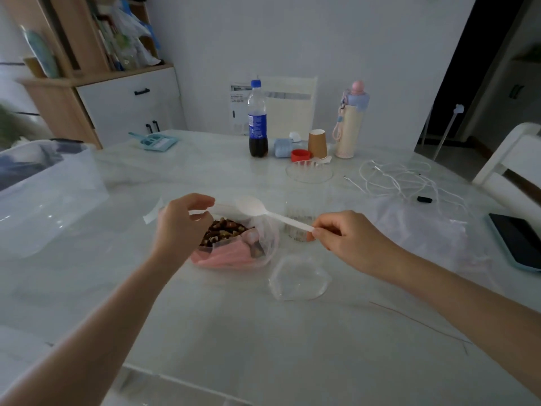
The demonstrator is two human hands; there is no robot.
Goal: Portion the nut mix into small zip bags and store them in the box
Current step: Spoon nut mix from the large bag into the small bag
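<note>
Right grip [336,234] pinches spoon [263,210] handle; left grip [183,221] holds nut bag [234,244] mouth open. Dip bowl low, lift level to avoid spills.

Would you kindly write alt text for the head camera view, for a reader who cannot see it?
A person's right hand pinches the handle of a white plastic spoon above an open bag of nut mix, whose rim the left hand holds. Around them on the pale table lie a clear lid, a clear storage box, a cola bottle and a phone.
</note>
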